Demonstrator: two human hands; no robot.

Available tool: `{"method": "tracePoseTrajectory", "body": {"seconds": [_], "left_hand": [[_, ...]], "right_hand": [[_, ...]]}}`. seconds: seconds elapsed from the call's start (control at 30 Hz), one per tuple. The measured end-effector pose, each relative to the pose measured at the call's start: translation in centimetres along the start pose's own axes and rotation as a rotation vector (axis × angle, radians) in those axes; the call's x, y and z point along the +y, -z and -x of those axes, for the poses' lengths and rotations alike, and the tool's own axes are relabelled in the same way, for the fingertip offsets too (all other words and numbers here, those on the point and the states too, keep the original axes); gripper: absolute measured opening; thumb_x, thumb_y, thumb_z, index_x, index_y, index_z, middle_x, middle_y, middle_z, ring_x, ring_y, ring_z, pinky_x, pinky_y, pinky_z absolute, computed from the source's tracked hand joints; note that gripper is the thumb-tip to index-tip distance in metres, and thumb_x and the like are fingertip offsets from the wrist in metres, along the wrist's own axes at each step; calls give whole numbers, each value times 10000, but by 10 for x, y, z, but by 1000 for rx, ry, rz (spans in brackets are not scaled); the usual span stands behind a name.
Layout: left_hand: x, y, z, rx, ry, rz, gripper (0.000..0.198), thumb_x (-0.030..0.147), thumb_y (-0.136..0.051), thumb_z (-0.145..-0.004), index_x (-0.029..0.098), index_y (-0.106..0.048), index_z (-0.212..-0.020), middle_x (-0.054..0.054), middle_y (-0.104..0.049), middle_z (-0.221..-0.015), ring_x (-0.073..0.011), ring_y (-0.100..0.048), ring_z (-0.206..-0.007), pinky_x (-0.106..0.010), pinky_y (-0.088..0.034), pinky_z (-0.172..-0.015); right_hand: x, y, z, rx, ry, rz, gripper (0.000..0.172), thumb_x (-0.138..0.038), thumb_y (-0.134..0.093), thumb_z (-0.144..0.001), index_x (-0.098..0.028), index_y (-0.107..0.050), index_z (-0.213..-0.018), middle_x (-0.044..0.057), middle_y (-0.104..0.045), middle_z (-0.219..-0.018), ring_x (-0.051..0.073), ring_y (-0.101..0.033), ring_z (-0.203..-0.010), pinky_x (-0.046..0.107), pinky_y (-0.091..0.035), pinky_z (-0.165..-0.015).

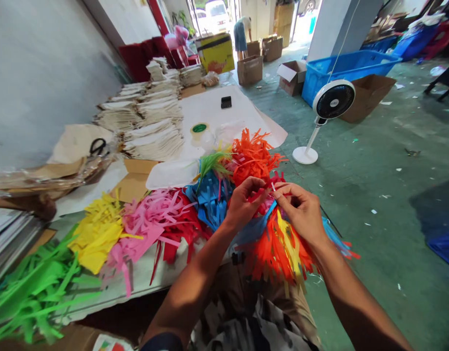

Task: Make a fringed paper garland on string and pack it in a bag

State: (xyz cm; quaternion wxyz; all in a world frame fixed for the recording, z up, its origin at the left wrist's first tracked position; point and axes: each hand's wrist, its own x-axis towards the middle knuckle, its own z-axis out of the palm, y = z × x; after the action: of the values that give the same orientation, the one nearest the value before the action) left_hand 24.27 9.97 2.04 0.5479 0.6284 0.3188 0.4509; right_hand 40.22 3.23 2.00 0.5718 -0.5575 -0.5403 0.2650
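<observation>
My left hand (243,201) and my right hand (302,210) meet over the table edge, both pinching thin red paper strips (265,191). Below them hangs a mixed bunch of orange, yellow and blue fringed strips (283,251), draped over my lap. Piles of cut strips lie along the table: orange (254,155), blue (210,197), pink (151,222), yellow (98,233) and green (34,290).
Stacks of cream sheets (151,119), a tape roll (199,129), black scissors (97,146) and a dark phone (226,102) lie farther back. A white standing fan (329,109) is on the green floor to the right, with a blue crate (347,68) and cardboard boxes beyond. A person bends over boxes far back.
</observation>
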Motion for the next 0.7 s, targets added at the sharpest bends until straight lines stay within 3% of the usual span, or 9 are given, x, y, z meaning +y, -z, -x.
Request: {"method": "tracePoseTrajectory", "body": {"seconds": [0.13, 0.27, 0.37, 0.5, 0.6, 0.7], "left_hand": [[6, 3, 3, -71, -95, -144, 320, 506, -681, -969, 197, -704, -890, -39, -696, -949, -167, -641, -891, -296, -508, -846], [6, 1, 0, 17, -134, -140, 419, 504, -666, -987, 180, -680, -722, -38, -678, -849, -151, -626, -815, -291, -501, -795], [2, -2, -3, 74, -55, -54, 314, 469, -804, -887, 188, -670, -845, 2, -676, -813, -118, -605, -723, -251, -487, -698], [1, -6, -3, 46, 5, 75, 330, 407, -828, -870, 212, -700, -1104, -4, -729, -895, -122, -668, -779, -243, -526, -739], [5, -8, -1, 59, -58, -6, 192, 379, -769, -924, 195, -731, -962, -21, -738, -900, -129, -673, -814, -255, -530, -793], [9, -11, 3, 97, -126, -113, 182, 374, -693, -979, 202, -682, -920, -11, -721, -853, -130, -663, -780, -256, -521, -772]], "right_hand": [[-1, -2, 1, 9, -69, -29, 274, -438, -707, -938, -196, -715, -812, 0, -685, -774, 89, -384, -517, 251, -279, -500], [0, -2, 2, 5, -45, -15, 272, -438, -705, -945, -196, -724, -825, 42, -764, -990, 91, -438, -561, 252, -343, -532], [0, -2, 3, -7, -17, 14, 273, -430, -695, -954, -198, -719, -814, 39, -769, -970, 96, -434, -562, 256, -345, -533], [-1, -2, 3, -16, 1, 39, 257, -411, -682, -967, -200, -716, -824, 29, -759, -936, 102, -446, -575, 259, -347, -540], [-2, -2, 4, -33, 8, 36, 240, -388, -684, -967, -201, -701, -818, 22, -753, -946, 95, -435, -575, 258, -344, -546], [-2, -2, 6, -47, -25, 6, 244, -403, -691, -963, -202, -690, -825, 15, -719, -869, 95, -429, -561, 254, -338, -536]]}}
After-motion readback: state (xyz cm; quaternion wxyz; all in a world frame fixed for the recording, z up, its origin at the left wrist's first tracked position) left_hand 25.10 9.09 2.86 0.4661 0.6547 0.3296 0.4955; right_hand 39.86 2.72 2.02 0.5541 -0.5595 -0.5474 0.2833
